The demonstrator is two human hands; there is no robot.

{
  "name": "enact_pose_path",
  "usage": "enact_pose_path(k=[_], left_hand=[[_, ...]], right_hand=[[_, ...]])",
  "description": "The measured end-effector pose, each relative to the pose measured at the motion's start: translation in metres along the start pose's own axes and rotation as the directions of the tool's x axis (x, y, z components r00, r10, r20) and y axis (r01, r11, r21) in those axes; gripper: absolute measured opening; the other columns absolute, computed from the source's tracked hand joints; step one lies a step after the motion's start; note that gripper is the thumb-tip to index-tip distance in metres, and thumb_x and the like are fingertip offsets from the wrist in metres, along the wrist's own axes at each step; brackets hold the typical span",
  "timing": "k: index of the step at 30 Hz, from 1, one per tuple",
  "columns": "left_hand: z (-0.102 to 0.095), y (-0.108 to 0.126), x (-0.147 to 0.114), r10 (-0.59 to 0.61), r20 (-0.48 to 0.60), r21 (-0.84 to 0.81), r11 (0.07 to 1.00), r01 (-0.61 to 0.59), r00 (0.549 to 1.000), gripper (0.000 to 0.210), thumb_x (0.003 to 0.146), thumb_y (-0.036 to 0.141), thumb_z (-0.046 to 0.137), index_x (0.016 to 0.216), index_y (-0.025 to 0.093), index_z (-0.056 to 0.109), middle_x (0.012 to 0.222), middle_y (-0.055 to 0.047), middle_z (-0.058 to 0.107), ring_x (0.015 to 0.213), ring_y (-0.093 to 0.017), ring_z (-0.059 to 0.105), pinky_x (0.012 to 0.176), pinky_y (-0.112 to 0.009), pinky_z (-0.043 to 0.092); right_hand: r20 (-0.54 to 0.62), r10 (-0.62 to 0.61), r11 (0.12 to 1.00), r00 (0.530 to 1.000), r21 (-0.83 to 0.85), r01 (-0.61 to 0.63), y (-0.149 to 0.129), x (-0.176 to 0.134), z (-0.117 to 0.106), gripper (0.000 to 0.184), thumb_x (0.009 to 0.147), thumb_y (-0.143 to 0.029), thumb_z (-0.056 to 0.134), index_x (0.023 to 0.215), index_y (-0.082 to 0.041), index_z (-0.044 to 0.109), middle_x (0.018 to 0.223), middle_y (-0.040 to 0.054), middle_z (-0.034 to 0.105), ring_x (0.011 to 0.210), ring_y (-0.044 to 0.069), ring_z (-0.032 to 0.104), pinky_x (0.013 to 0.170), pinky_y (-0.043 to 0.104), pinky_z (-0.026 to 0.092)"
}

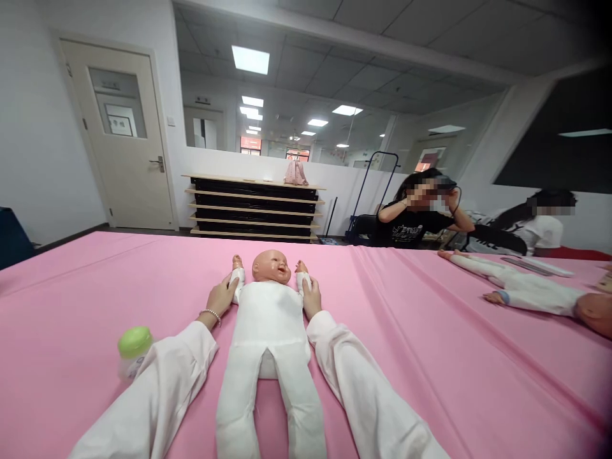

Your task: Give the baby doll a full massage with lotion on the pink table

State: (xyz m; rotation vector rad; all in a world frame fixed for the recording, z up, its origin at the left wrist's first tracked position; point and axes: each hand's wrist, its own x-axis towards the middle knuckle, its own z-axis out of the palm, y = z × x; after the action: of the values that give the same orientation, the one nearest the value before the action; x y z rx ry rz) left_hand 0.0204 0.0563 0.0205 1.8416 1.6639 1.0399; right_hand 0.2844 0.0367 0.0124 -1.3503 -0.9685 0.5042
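A baby doll (270, 319) with a white cloth body lies on its back on the pink-covered table (382, 357), its head at the far end and its legs toward me. Both its arms are bent up beside the head. My left hand (222, 297), with a beaded bracelet at the wrist, is closed around the doll's arm on the left. Around the arm on the right, my right hand (312, 298) is closed in the same way. Left of my left forearm stands a clear jar with a green lid (135, 344), partly hidden by my sleeve.
A second baby doll (540, 293) lies at the table's right side, near a flat grey and white item (540, 266). Beyond the table sit two people, one in a black shirt (411, 226). A low shelf unit (253, 207) holds a pink backpack (296, 172).
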Motion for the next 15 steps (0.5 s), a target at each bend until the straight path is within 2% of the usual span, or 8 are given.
enact_pose_path(k=[3, 5, 8, 11, 13, 15], left_hand=[[0.000, 0.003, -0.004, 0.006, 0.035, -0.033, 0.999, -0.005, 0.999, 0.062, 0.081, 0.055, 0.039, 0.134, 0.022, 0.035, 0.111, -0.009, 0.062, 0.093, -0.025, 0.060, 0.075, -0.032, 0.044], [0.000, 0.004, -0.008, 0.040, 0.020, -0.082, 0.996, -0.038, 0.999, 0.066, 0.079, 0.052, 0.046, 0.136, 0.022, 0.031, 0.119, -0.009, 0.057, 0.100, -0.025, 0.058, 0.079, -0.032, 0.044], [0.002, 0.005, -0.012, 0.004, -0.038, -0.179, 0.984, -0.010, 0.999, 0.066, 0.077, 0.044, 0.052, 0.135, 0.020, 0.031, 0.122, -0.010, 0.054, 0.105, -0.025, 0.056, 0.084, -0.033, 0.044], [0.008, 0.004, -0.016, -0.141, -0.194, -0.283, 0.956, 0.082, 0.971, 0.064, 0.078, 0.040, 0.052, 0.134, 0.016, 0.031, 0.120, -0.013, 0.055, 0.104, -0.025, 0.057, 0.085, -0.035, 0.045], [0.013, 0.004, -0.020, -0.210, -0.344, -0.340, 0.936, 0.086, 0.915, 0.065, 0.081, 0.037, 0.049, 0.136, 0.013, 0.023, 0.123, -0.015, 0.052, 0.105, -0.024, 0.056, 0.087, -0.034, 0.045], [0.017, 0.005, -0.024, -0.225, -0.444, -0.360, 0.931, 0.057, 0.867, 0.069, 0.085, 0.035, 0.043, 0.139, 0.009, 0.009, 0.129, -0.020, 0.045, 0.110, -0.023, 0.053, 0.092, -0.034, 0.042]], right_hand=[[-0.001, 0.004, 1.000, 1.000, 0.019, -0.004, -0.005, -0.004, 0.002, 0.059, 0.063, -0.046, 0.061, 0.111, -0.015, 0.046, 0.110, 0.0122, 0.059, 0.096, 0.021, 0.057, 0.080, 0.030, 0.044], [-0.029, -0.003, 1.000, 1.000, -0.017, 0.003, -0.008, -0.006, 0.002, 0.068, 0.058, -0.038, 0.068, 0.117, -0.014, 0.042, 0.114, 0.0135, 0.056, 0.098, 0.022, 0.056, 0.082, 0.031, 0.044], [-0.167, 0.001, 0.997, 0.986, -0.080, -0.014, -0.009, -0.009, 0.001, 0.063, 0.064, -0.031, 0.066, 0.120, -0.013, 0.041, 0.111, 0.0134, 0.058, 0.092, 0.022, 0.058, 0.078, 0.032, 0.045], [-0.305, -0.075, 0.994, 0.949, -0.100, 0.046, -0.012, -0.011, -0.001, 0.040, 0.080, -0.035, 0.053, 0.114, -0.013, 0.048, 0.103, 0.0102, 0.060, 0.085, 0.019, 0.059, 0.072, 0.033, 0.048], [-0.306, -0.141, 0.988, 0.941, -0.106, 0.113, -0.016, -0.012, -0.003, 0.033, 0.085, -0.036, 0.048, 0.110, -0.014, 0.051, 0.104, 0.0081, 0.058, 0.086, 0.017, 0.058, 0.073, 0.034, 0.049], [-0.275, -0.174, 0.983, 0.945, -0.111, 0.148, -0.019, -0.015, -0.004, 0.032, 0.086, -0.036, 0.049, 0.110, -0.015, 0.052, 0.107, 0.0070, 0.056, 0.089, 0.016, 0.057, 0.076, 0.036, 0.049]])
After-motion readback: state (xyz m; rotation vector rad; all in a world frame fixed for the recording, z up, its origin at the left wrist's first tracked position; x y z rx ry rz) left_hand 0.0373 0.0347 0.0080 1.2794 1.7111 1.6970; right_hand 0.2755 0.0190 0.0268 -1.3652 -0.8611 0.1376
